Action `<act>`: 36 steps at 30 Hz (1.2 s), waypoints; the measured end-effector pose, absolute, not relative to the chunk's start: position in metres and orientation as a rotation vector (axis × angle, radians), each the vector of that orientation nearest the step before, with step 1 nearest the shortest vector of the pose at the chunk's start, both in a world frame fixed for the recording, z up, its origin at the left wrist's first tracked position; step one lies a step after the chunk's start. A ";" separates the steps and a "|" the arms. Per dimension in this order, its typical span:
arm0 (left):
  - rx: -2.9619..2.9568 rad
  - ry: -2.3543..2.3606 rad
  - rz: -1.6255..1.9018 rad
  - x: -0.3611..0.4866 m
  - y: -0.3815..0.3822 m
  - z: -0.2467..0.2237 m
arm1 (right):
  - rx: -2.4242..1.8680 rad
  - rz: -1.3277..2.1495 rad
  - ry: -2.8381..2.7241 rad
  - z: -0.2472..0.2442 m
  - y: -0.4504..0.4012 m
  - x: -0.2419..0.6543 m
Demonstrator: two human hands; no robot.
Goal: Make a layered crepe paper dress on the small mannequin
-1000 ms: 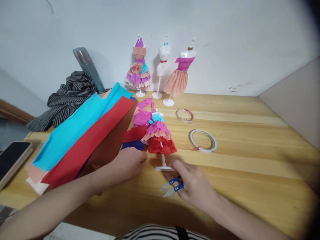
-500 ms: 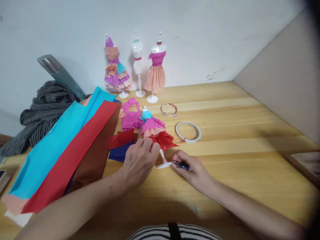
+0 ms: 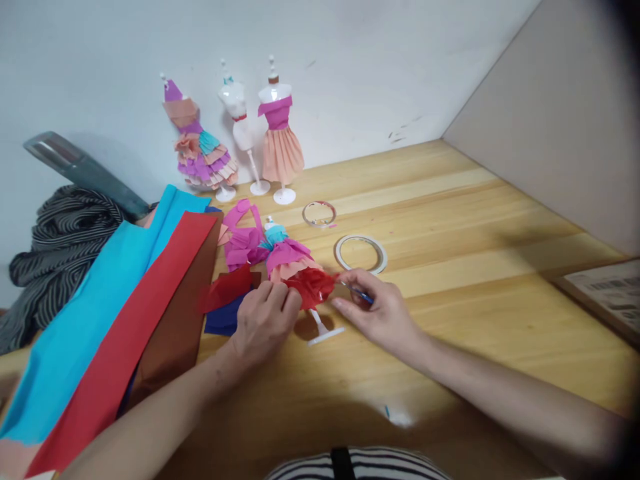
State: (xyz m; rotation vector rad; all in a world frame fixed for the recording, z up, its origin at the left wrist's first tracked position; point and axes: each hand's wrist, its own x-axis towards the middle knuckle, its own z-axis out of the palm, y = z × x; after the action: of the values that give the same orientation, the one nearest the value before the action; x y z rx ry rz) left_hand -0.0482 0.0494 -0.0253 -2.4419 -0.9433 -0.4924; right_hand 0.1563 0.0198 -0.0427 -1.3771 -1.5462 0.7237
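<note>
Between front and back edges of the table [image 3: 480, 300], the dress [image 3: 291, 261] has its top [image 3: 275, 237] and tiers [image 3: 290, 252] on, left hand [image 3: 266, 320] pinching the red hem [image 3: 311, 288], right hand [image 3: 384, 310] gripping scissors [image 3: 363, 295]; what remains, I cannot tell.

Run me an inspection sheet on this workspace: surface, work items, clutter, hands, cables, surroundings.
Surface: light-brown wooden tabletop, visible grain.
Work items: small white mannequin in turquoise, magenta, peach and red fabric, tilted.
Clutter: long turquoise fabric sheet beside a red fabric strip; black-and-grey striped cloth; white ring-shaped roll.
Hands: left hand at the mannequin's red layer, fingertips hidden; right hand holds a slim blue-handled tool, exact type unclear.
Cables: nothing seen.
Surroundings: white wall behind three upright white mannequins.
</note>
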 end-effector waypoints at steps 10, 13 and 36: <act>-2.490 -0.934 -0.509 -0.055 0.050 -0.034 | -1.378 0.776 -1.518 -0.044 0.027 0.155; -2.472 -0.932 -0.570 -0.055 0.052 -0.035 | -1.379 0.748 -1.527 -0.049 0.029 0.157; -2.416 -1.032 -0.708 -0.065 0.055 -0.031 | -1.556 0.655 -1.366 -0.069 0.044 0.179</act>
State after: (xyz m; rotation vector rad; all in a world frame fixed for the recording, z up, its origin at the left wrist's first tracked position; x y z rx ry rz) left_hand -0.0651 0.0553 -0.0309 -2.4158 -1.0323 -0.7084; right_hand 0.1788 0.0437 -0.0694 -1.5563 -1.3663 0.6547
